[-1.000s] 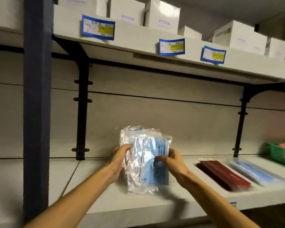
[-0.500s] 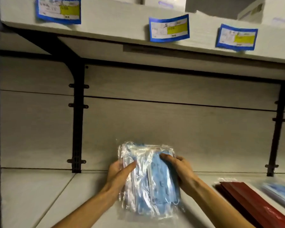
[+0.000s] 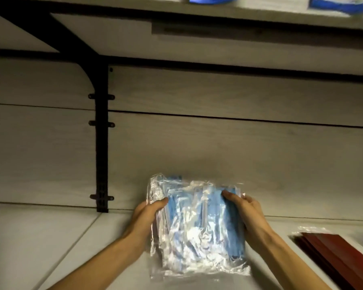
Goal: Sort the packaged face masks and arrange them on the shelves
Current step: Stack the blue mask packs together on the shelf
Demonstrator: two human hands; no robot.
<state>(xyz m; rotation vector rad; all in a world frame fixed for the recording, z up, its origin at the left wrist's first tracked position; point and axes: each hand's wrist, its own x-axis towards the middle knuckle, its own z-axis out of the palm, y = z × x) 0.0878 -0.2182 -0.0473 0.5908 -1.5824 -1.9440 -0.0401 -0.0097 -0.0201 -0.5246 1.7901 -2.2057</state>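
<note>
Both hands hold stack of blue masks in clear pkgs point(image 3: 197, 227) over shelf point(image 3: 50, 237): left grip point(image 3: 147, 214) clamped on left edge, right grip point(image 3: 247, 212) on right. Dark red pkgs point(image 3: 333, 254) lie near right.

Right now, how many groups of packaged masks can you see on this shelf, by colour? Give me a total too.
Blue mask packets, a bundle held between the left hand and right hand: 1
Dark red mask packets, a stack lying on the shelf: 1
Total: 2 groups. Packets per group are too overlapped to count.
</note>
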